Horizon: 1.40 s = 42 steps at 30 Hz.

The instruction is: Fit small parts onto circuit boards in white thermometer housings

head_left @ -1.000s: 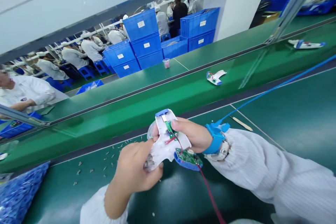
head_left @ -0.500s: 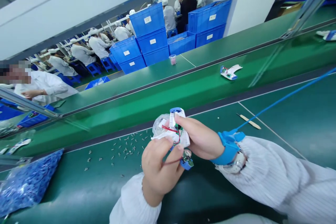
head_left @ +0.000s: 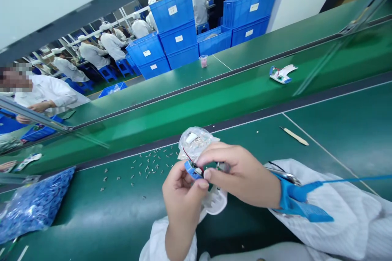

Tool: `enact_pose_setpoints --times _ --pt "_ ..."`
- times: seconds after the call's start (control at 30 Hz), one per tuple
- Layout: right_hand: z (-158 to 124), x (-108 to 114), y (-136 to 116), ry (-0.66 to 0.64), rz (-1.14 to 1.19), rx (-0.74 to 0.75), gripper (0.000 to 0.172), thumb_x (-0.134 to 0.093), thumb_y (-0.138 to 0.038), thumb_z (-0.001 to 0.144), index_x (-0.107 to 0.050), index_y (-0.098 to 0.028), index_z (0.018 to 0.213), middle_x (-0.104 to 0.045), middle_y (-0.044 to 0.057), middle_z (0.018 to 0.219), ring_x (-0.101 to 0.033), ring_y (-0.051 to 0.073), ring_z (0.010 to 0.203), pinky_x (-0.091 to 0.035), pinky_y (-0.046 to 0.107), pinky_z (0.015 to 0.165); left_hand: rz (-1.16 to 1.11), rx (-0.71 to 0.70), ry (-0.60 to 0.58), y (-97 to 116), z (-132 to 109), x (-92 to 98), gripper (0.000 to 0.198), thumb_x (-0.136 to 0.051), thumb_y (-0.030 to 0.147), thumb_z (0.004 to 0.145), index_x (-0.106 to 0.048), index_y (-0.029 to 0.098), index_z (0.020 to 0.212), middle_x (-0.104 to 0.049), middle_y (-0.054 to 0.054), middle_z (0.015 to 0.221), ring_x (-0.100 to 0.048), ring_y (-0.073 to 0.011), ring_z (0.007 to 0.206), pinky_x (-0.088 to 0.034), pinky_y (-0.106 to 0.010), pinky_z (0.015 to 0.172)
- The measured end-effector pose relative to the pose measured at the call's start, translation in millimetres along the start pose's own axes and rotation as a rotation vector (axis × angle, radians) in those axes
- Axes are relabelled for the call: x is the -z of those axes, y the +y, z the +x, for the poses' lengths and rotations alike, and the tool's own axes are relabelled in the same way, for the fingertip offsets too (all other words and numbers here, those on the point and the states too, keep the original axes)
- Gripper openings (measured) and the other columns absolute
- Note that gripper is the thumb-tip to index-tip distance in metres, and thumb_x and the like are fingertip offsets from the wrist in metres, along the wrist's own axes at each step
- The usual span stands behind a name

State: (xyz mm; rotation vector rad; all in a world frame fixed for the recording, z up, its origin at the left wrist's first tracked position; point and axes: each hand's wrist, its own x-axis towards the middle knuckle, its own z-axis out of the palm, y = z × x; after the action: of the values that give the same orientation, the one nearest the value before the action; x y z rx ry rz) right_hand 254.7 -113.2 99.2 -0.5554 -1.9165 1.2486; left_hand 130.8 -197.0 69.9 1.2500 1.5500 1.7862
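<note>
My left hand (head_left: 183, 195) is closed on a white plastic housing (head_left: 216, 202) with a blue end piece (head_left: 193, 169), held above the green bench. My right hand (head_left: 239, 171) pinches at the inner parts of the same housing, where a red wire and a bit of green board show. Its fingertips cover most of those parts. Just behind the hands lies a clear plastic bag (head_left: 196, 140) of small metal pieces. Many small metal parts (head_left: 153, 165) are scattered on the bench to the left. A blue band and strap circle my right wrist.
A bag of blue parts (head_left: 36, 204) lies at the left. A thin pointed tool (head_left: 294, 136) rests at the right. On the green conveyor (head_left: 183, 108) sits another white-and-blue unit (head_left: 282, 74). Beyond are blue crates (head_left: 179, 24) and a person in white (head_left: 49, 94) at the far left.
The housing has been turned and lowered, its blue end now toward my left fingers. My right hand has shifted from the housing's edge onto its inner parts. The unit on the conveyor appears farther right.
</note>
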Motion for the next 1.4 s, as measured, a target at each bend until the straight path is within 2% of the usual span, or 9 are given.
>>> enact_pose_setpoints --times 0.1,0.3,0.47,0.63,0.77,0.93,1.03,1.2,1.4 --pt "-1.3 -0.2 -5.3 -0.012 0.054 -0.042 0.010 -0.061 -0.015 0.075 -0.071 -0.016 0.071 -0.070 0.004 0.074 -0.064 0.014 0.073 -0.051 0.024 0.070 0.024 0.022 -0.022 3.1 -1.9 2.6 0.024 -0.080 0.039 0.067 -0.068 0.022 0.078 -0.062 0.004 0.059 -0.055 -0.0089 0.048 -0.047 -0.015 0.045" --pt "-5.4 -2.5 -2.8 0.004 0.143 -0.122 0.013 -0.061 -0.012 0.072 -0.068 -0.017 0.062 -0.067 0.003 0.069 -0.062 0.013 0.067 -0.049 0.023 0.063 0.116 0.037 -0.060 2.6 -3.9 7.4 0.022 -0.081 0.015 0.062 -0.068 0.023 0.079 -0.065 0.005 0.062 -0.060 -0.0106 0.053 -0.049 -0.016 0.052" --pt "-3.0 0.0 4.4 0.033 0.136 -0.038 0.017 -0.059 -0.017 0.078 -0.066 -0.017 0.062 -0.065 0.003 0.068 -0.061 0.014 0.066 -0.049 0.025 0.064 0.098 0.035 -0.072 5.6 -4.7 7.2 0.018 -0.078 0.028 0.071 -0.068 0.024 0.086 -0.065 0.004 0.067 -0.058 -0.0096 0.057 -0.049 -0.015 0.053" --pt "4.6 2.7 13.4 -0.003 -0.087 -0.116 0.019 -0.054 -0.022 0.084 -0.071 -0.016 0.091 -0.070 0.010 0.102 -0.063 0.021 0.098 -0.046 0.033 0.087 0.068 -0.006 -0.079 5.0 -4.6 7.4 0.022 -0.073 0.037 0.076 -0.068 0.026 0.095 -0.069 0.002 0.077 -0.064 -0.0118 0.064 -0.053 -0.017 0.058" --pt "5.3 2.9 11.9 -0.236 -0.084 -0.093 0.026 -0.048 -0.023 0.088 -0.065 -0.017 0.069 -0.066 0.004 0.075 -0.060 0.017 0.080 -0.045 0.028 0.075 0.105 -0.037 -0.067 0.2 -7.1 10.3 0.024 -0.075 0.033 0.075 -0.067 0.028 0.098 -0.069 0.001 0.081 -0.064 -0.0139 0.068 -0.053 -0.020 0.061" --pt "4.0 1.9 8.5 -0.289 0.018 -0.270 0.020 -0.054 -0.021 0.083 -0.061 -0.016 0.066 -0.062 0.001 0.069 -0.056 0.013 0.071 -0.041 0.024 0.065 0.256 -0.121 -0.077 -2.3 -12.3 12.9 0.028 -0.074 0.030 0.075 -0.065 0.030 0.102 -0.068 0.000 0.089 -0.065 -0.0173 0.075 -0.054 -0.028 0.068" --pt "2.8 -0.1 7.6 -0.266 0.094 -0.362 0.017 -0.055 -0.021 0.081 -0.063 -0.015 0.068 -0.061 0.001 0.070 -0.054 0.012 0.069 -0.040 0.022 0.062 0.322 -0.193 -0.085 -2.1 -12.6 11.9 0.030 -0.074 0.027 0.074 -0.064 0.030 0.102 -0.070 0.001 0.088 -0.064 -0.0178 0.076 -0.054 -0.028 0.069" --pt "0.4 -3.9 5.5 -0.227 0.156 -0.418 0.018 -0.052 -0.020 0.081 -0.059 -0.016 0.065 -0.055 -0.001 0.065 -0.050 0.011 0.062 -0.038 0.021 0.056 0.317 -0.188 -0.078 -1.8 -11.9 11.0 0.030 -0.073 0.024 0.074 -0.066 0.030 0.102 -0.071 0.002 0.086 -0.064 -0.0163 0.072 -0.053 -0.026 0.067" --pt "-2.8 -6.9 4.5 0.044 -0.158 -0.180 0.020 -0.043 -0.019 0.086 -0.053 -0.018 0.069 -0.060 0.002 0.075 -0.053 0.015 0.075 -0.039 0.026 0.068 0.241 -0.009 -0.024 -1.0 -11.0 3.9 0.019 -0.072 0.032 0.078 -0.066 0.027 0.096 -0.070 0.001 0.084 -0.064 -0.0144 0.072 -0.050 -0.021 0.064"
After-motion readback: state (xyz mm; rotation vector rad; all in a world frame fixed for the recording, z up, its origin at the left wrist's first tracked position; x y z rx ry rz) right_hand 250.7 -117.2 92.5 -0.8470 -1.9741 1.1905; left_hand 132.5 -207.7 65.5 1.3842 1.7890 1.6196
